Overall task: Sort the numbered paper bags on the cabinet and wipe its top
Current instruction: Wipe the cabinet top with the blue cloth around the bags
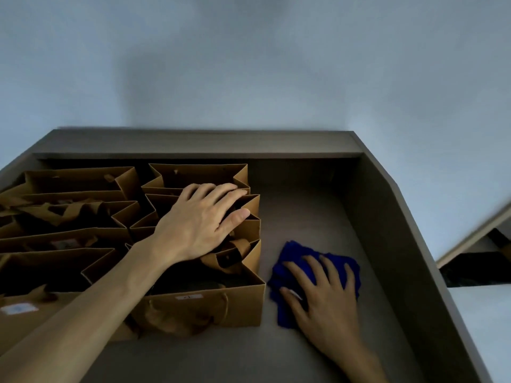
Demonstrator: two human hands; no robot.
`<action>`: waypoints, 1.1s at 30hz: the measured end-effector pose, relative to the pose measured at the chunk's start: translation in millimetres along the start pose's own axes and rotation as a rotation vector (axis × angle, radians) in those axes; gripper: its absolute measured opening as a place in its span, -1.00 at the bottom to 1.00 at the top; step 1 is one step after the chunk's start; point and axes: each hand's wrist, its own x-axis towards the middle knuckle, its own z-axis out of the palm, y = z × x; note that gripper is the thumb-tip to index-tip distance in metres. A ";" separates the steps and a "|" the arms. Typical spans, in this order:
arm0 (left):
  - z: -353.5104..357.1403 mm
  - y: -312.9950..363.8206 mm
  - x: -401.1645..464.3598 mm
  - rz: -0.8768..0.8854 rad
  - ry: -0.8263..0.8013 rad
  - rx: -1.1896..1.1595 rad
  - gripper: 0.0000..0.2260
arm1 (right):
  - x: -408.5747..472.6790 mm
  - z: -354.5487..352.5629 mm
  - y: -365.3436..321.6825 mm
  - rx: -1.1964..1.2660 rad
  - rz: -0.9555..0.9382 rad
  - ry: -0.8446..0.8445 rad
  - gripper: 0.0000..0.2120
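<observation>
Cabinet top [304, 211] seen from above, grey-brown, bounded by a raised back ledge at 12 o'clock and a sloped side wall [381, 230] at 3 o'clock. Pale wall [249, 64] behind.

Paper bags [83, 211] found standing upright and open-mouthed, packed in two rows over the 9 o'clock half of the top, sides touching. Nearest bag [215, 308] of the right-hand row at 6 o'clock of the group; a small white label [189, 297] noted on its front face, number unreadable. Another white label [18, 309] seen on a bag at the far left edge, blurred. Twisted paper handles hang down the front of the nearest bag.

Left hand [201, 222] laid flat across the upper rims of the right-hand row, fingers extended and lightly spread, pressing down rather than gripping; nothing enclosed.

Blue cloth [309, 272] lies crumpled on bare cabinet surface at 3 o'clock of the nearest bag, just beside it, contact not determinable. Right hand [326, 297] placed palm-down on the cloth, fingers splayed wide over it, cloth pinned beneath and not bunched in a grip.
</observation>
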 end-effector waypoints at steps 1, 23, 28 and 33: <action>0.3 0.4 0.0 0.002 0.003 0.002 -0.37 | -9.9 -2.2 2.2 -0.004 0.020 -0.023 -0.38; 0.4 -2.6 0.9 0.018 -0.001 0.000 -0.42 | 131.1 -9.9 27.7 -0.049 0.051 0.046 -0.42; -0.6 -3.0 1.0 0.036 0.005 -0.024 -0.39 | -10.0 0.9 15.3 -0.006 -0.001 -0.004 -0.35; -0.9 -2.7 3.5 0.027 -0.013 -0.021 -0.38 | -111.8 18.9 1.8 -0.036 -0.046 -0.002 -0.46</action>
